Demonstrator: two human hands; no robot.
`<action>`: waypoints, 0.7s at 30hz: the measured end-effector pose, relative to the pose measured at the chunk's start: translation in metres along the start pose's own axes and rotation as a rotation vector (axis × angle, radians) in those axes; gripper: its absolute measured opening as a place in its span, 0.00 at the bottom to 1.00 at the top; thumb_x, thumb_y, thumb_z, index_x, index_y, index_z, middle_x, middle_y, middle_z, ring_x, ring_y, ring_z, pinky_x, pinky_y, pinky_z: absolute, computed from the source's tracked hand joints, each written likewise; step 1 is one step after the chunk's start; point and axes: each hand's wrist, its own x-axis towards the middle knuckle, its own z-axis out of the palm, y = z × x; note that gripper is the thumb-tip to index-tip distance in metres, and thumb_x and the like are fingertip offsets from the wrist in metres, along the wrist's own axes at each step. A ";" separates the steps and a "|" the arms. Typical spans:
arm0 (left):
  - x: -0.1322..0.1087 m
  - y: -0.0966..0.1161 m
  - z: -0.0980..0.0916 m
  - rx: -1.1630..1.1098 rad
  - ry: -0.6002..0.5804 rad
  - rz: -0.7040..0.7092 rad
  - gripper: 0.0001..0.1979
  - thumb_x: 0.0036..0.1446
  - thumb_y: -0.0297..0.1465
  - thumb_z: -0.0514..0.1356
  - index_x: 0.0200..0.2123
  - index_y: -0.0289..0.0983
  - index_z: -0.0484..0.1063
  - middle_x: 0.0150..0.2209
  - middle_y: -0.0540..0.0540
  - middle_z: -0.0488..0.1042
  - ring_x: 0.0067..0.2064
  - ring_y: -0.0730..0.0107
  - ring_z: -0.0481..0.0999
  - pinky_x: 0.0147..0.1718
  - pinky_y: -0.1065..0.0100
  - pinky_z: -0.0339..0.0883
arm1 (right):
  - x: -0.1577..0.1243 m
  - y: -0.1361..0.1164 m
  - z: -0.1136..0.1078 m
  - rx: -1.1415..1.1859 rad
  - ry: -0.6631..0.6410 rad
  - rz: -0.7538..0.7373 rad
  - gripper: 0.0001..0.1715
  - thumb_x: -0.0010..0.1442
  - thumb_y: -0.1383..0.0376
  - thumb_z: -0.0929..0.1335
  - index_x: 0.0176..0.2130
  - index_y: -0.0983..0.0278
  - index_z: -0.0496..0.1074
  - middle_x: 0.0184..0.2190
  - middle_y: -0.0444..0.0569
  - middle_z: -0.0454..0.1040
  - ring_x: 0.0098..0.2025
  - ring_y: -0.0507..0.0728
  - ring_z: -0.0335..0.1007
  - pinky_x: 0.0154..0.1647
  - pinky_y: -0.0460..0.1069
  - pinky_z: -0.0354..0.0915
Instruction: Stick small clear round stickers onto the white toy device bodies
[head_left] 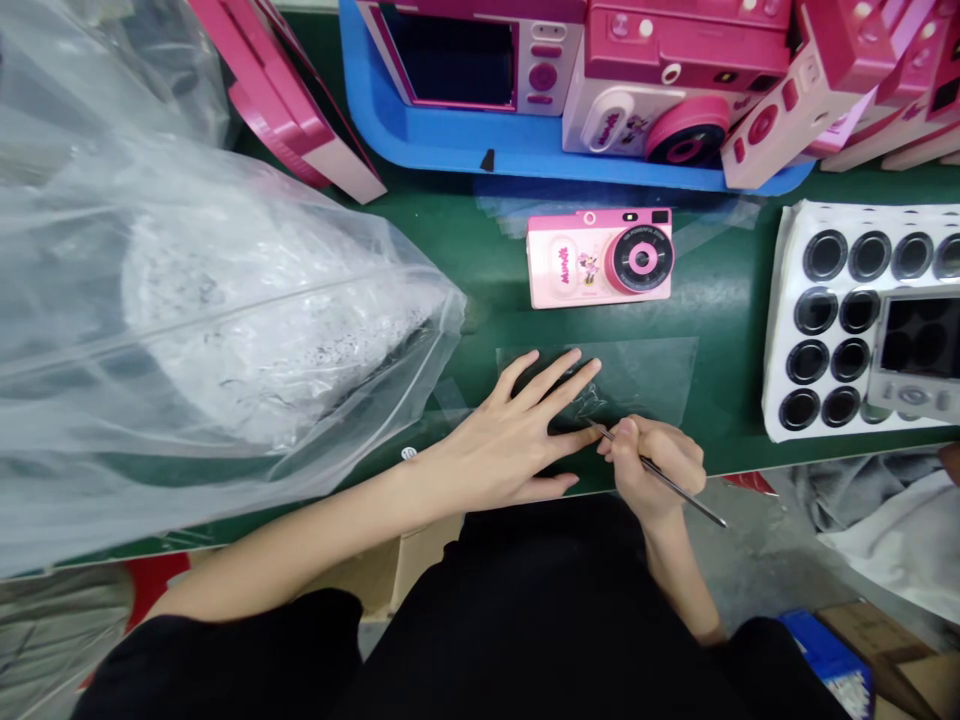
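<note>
My left hand lies flat with fingers spread on a clear plastic sheet on the green table. My right hand is closed in a pinch on thin metal tweezers, whose tip touches a small transparent sticker on the sheet, just beside my left fingertips. A pink toy camera with a round lens lies face up on the table beyond the sheet, apart from both hands.
A large clear plastic bag fills the left side. A blue tray at the back holds several pink cameras. A white tray of black round lens parts stands at the right. The table's front edge is near my body.
</note>
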 end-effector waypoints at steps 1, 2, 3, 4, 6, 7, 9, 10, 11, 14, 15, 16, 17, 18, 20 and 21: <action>0.000 0.000 0.000 0.001 0.000 0.000 0.21 0.61 0.41 0.62 0.55 0.40 0.72 0.71 0.31 0.49 0.72 0.41 0.47 0.65 0.39 0.42 | 0.000 0.000 0.000 -0.003 -0.004 -0.003 0.26 0.64 0.72 0.64 0.18 0.61 0.53 0.12 0.37 0.61 0.15 0.47 0.65 0.18 0.43 0.64; 0.000 0.000 0.000 0.002 0.000 -0.001 0.20 0.61 0.41 0.62 0.55 0.40 0.72 0.71 0.31 0.49 0.72 0.41 0.47 0.65 0.39 0.42 | 0.000 0.000 0.000 -0.008 -0.006 -0.002 0.26 0.64 0.72 0.64 0.18 0.61 0.53 0.12 0.37 0.61 0.16 0.47 0.65 0.18 0.43 0.64; 0.000 0.000 0.000 0.001 -0.001 -0.001 0.20 0.61 0.40 0.62 0.55 0.40 0.72 0.71 0.31 0.49 0.72 0.41 0.47 0.65 0.39 0.42 | 0.000 0.000 0.000 -0.014 -0.007 0.000 0.26 0.64 0.72 0.64 0.18 0.61 0.53 0.12 0.37 0.61 0.16 0.47 0.65 0.18 0.43 0.64; 0.000 0.000 0.000 -0.002 -0.003 -0.002 0.20 0.61 0.40 0.62 0.54 0.40 0.72 0.71 0.32 0.49 0.72 0.41 0.47 0.65 0.39 0.42 | 0.000 0.000 0.000 -0.017 -0.006 0.001 0.26 0.64 0.72 0.64 0.18 0.61 0.53 0.12 0.37 0.62 0.16 0.47 0.66 0.18 0.43 0.64; 0.000 0.000 0.000 -0.009 -0.009 -0.005 0.20 0.61 0.40 0.62 0.54 0.40 0.72 0.71 0.32 0.49 0.72 0.40 0.47 0.65 0.40 0.41 | 0.000 -0.001 0.001 -0.009 0.003 -0.005 0.26 0.64 0.73 0.64 0.18 0.62 0.53 0.12 0.37 0.62 0.16 0.47 0.66 0.19 0.43 0.64; 0.000 0.000 0.000 -0.012 -0.012 -0.006 0.20 0.61 0.40 0.62 0.54 0.40 0.72 0.71 0.31 0.49 0.72 0.40 0.46 0.65 0.40 0.41 | 0.000 -0.001 0.001 -0.003 0.008 -0.008 0.26 0.63 0.74 0.64 0.18 0.62 0.53 0.12 0.37 0.62 0.16 0.47 0.66 0.19 0.43 0.64; 0.000 0.000 0.000 -0.014 -0.015 -0.010 0.20 0.61 0.40 0.62 0.54 0.41 0.72 0.71 0.31 0.48 0.72 0.40 0.46 0.65 0.40 0.41 | 0.000 -0.002 0.001 0.004 0.015 -0.012 0.26 0.63 0.75 0.65 0.18 0.62 0.53 0.12 0.37 0.62 0.16 0.47 0.66 0.19 0.43 0.64; 0.000 0.000 0.000 -0.014 -0.016 -0.011 0.20 0.61 0.40 0.62 0.54 0.41 0.72 0.71 0.31 0.48 0.72 0.40 0.46 0.65 0.40 0.41 | 0.000 -0.002 0.001 0.003 0.020 -0.011 0.26 0.63 0.75 0.64 0.18 0.62 0.53 0.12 0.37 0.62 0.16 0.47 0.66 0.19 0.43 0.64; 0.000 0.000 0.000 -0.013 -0.017 -0.012 0.20 0.61 0.40 0.62 0.54 0.41 0.72 0.71 0.32 0.48 0.72 0.40 0.46 0.65 0.40 0.41 | 0.000 -0.002 0.002 -0.001 0.024 -0.007 0.26 0.63 0.75 0.64 0.18 0.62 0.53 0.12 0.38 0.62 0.16 0.47 0.66 0.18 0.43 0.64; 0.000 0.001 -0.001 -0.009 -0.019 -0.012 0.21 0.61 0.40 0.62 0.56 0.41 0.72 0.71 0.32 0.48 0.72 0.40 0.46 0.65 0.40 0.41 | 0.000 -0.003 0.002 -0.012 0.039 0.008 0.26 0.63 0.74 0.64 0.18 0.61 0.54 0.12 0.38 0.62 0.15 0.48 0.65 0.18 0.43 0.63; 0.000 0.001 -0.001 -0.008 -0.018 -0.011 0.21 0.61 0.40 0.62 0.56 0.41 0.71 0.71 0.32 0.48 0.72 0.40 0.46 0.65 0.40 0.41 | 0.000 -0.003 0.002 -0.015 0.045 0.014 0.26 0.63 0.74 0.64 0.18 0.61 0.54 0.12 0.38 0.62 0.15 0.48 0.65 0.18 0.43 0.64; 0.001 0.001 -0.001 -0.007 -0.018 -0.010 0.22 0.61 0.40 0.62 0.56 0.41 0.71 0.71 0.31 0.48 0.72 0.40 0.46 0.65 0.40 0.41 | -0.001 -0.002 0.002 -0.019 0.053 0.020 0.26 0.63 0.73 0.65 0.18 0.61 0.54 0.12 0.38 0.62 0.15 0.48 0.65 0.18 0.43 0.64; 0.001 0.001 -0.001 -0.006 -0.017 -0.009 0.22 0.61 0.41 0.62 0.56 0.41 0.71 0.71 0.31 0.48 0.72 0.40 0.46 0.65 0.40 0.41 | -0.001 -0.002 0.002 -0.021 0.061 0.027 0.26 0.63 0.73 0.65 0.18 0.61 0.54 0.12 0.37 0.62 0.15 0.48 0.65 0.18 0.43 0.64; 0.001 0.001 -0.001 -0.005 -0.015 -0.008 0.22 0.61 0.41 0.62 0.56 0.41 0.71 0.71 0.31 0.48 0.72 0.40 0.46 0.65 0.39 0.41 | -0.002 -0.002 0.002 -0.021 0.067 0.032 0.26 0.63 0.72 0.65 0.18 0.61 0.54 0.12 0.37 0.62 0.15 0.48 0.64 0.18 0.43 0.64; 0.000 0.001 -0.001 -0.003 -0.012 -0.007 0.22 0.61 0.41 0.62 0.56 0.41 0.71 0.71 0.32 0.48 0.72 0.39 0.47 0.65 0.39 0.41 | -0.002 -0.001 0.001 -0.012 0.065 0.038 0.26 0.63 0.72 0.65 0.18 0.61 0.53 0.12 0.37 0.61 0.15 0.47 0.64 0.17 0.43 0.64; 0.000 0.001 -0.001 -0.002 -0.010 -0.006 0.22 0.61 0.41 0.62 0.56 0.41 0.71 0.71 0.32 0.48 0.72 0.40 0.47 0.65 0.39 0.42 | -0.002 0.000 0.001 -0.005 0.057 0.037 0.26 0.63 0.72 0.65 0.18 0.61 0.53 0.12 0.37 0.61 0.15 0.47 0.64 0.17 0.43 0.63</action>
